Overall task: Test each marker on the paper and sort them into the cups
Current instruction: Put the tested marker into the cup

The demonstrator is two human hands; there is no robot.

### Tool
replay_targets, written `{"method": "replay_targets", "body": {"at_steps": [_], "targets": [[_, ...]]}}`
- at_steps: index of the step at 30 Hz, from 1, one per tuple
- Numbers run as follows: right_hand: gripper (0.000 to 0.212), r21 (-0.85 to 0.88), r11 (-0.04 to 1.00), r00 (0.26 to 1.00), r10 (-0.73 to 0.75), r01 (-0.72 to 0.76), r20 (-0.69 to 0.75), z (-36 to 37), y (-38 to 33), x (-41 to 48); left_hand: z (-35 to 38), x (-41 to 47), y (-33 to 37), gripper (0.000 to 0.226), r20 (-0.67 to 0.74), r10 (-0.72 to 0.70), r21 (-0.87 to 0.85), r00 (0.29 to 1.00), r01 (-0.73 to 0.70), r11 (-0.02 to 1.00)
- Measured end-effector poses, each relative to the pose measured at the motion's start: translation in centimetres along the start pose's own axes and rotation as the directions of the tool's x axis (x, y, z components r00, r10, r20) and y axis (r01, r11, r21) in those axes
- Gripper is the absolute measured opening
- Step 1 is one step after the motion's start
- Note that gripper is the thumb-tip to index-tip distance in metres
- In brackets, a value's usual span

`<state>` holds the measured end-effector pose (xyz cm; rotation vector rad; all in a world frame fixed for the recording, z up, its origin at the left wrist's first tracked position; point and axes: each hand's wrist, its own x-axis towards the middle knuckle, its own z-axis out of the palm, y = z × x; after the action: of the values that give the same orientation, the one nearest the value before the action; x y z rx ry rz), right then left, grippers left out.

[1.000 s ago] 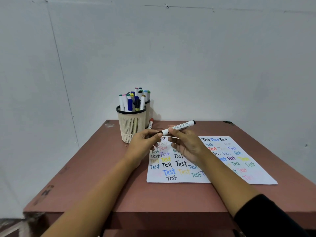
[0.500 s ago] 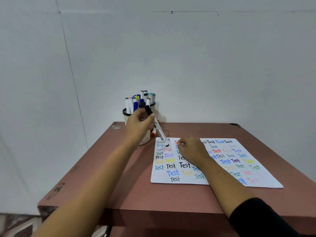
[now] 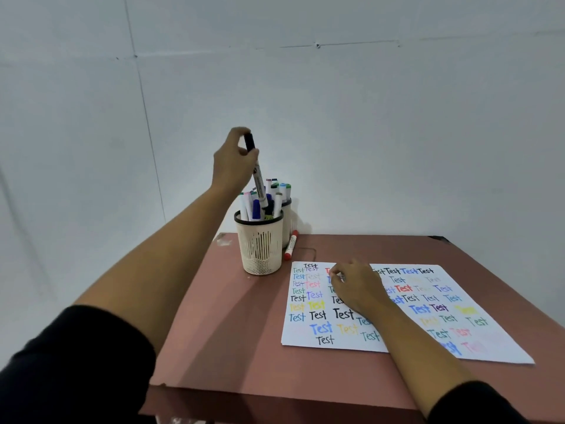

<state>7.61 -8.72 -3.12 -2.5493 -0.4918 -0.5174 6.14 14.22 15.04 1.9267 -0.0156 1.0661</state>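
Step in hand, as I judged it: sorting a tested marker into a cup.

1. My left hand was raised above the near cup and gripped a white marker at its black upper end, fingers curled round it.
2. The marker hung almost upright, tilted slightly. Its lower end sat among the markers already standing in the mouth of the near cup.
3. My right hand rested on the paper, to the right of the cups, with its fingers curled under. I could not tell whether it pinched anything.
4. The far cup stood just behind the near one and also held markers.
5. A red marker lay on the surface beside the cups, just beyond the far left corner of the paper.

Next move, as I judged it: lower the marker until it settles between the others, then let go. The near cup looked crowded, so the marker should go down along a gap and not be forced. The red marker appeared to be the next one to test.
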Motion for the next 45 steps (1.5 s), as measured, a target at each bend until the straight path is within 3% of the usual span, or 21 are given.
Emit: {"method": "replay_targets", "body": {"at_steps": [9,15,19,23,27,29,31,35,39,45], "targets": [[0.024,-0.011,1.000,1.000,0.002,-0.001,0.011,0.0,0.0,0.2,0.7,-3.0,-5.9,0.040,0.248,-0.046,0.474,0.968,-0.079,0.877],[0.024,-0.020,1.000,1.000,0.008,-0.008,0.012,0.0,0.0,0.3,0.1,-4.1,-5.5,0.028,0.213,0.051,0.442,0.976,-0.143,0.886],[0.024,-0.037,0.999,0.999,0.016,-0.014,0.041,-0.1,-0.1,0.3,0.3,-5.1,-5.6,0.033,0.204,0.084,0.436,0.975,-0.167,0.884],[0.025,-0.037,0.999,0.998,0.007,-0.005,0.068,-0.5,-0.4,0.5,1.1,-7.1,-5.9,0.041,0.108,0.142,0.452,0.984,-0.176,0.874],[0.025,-0.073,0.997,0.997,-0.030,0.036,0.072,-0.9,-1.0,1.2,2.2,-10.1,-5.3,0.036,-0.054,0.339,0.482,0.939,-0.273,0.832],[0.025,-0.088,0.995,0.995,-0.048,0.056,0.092,-1.2,-1.6,1.9,3.0,-11.8,-5.5,0.028,-0.048,0.419,0.441,0.907,-0.357,0.824],[0.025,-0.085,0.994,0.990,-0.065,0.076,0.122,-1.4,-2.4,3.0,3.5,-13.6,-5.8,0.025,0.052,0.384,0.350,0.922,-0.377,0.857],[0.024,-0.028,0.997,0.981,-0.070,0.077,0.180,-0.8,-3.8,5.3,4.4,-15.2,-7.3,0.023,0.248,0.141,0.312,0.958,-0.217,0.925],[0.025,0.045,0.995,0.969,-0.099,0.091,0.225,0.9,-4.6,7.0,4.5,-15.1,-8.6,0.021,0.428,0.045,0.297,0.902,-0.187,0.936],[0.029,-0.063,0.985,0.954,-0.137,0.159,0.266,4.1,-4.8,8.3,4.5,-14.9,-8.8,0.018,0.448,-0.004,0.292,0.894,-0.142,0.946]]}}
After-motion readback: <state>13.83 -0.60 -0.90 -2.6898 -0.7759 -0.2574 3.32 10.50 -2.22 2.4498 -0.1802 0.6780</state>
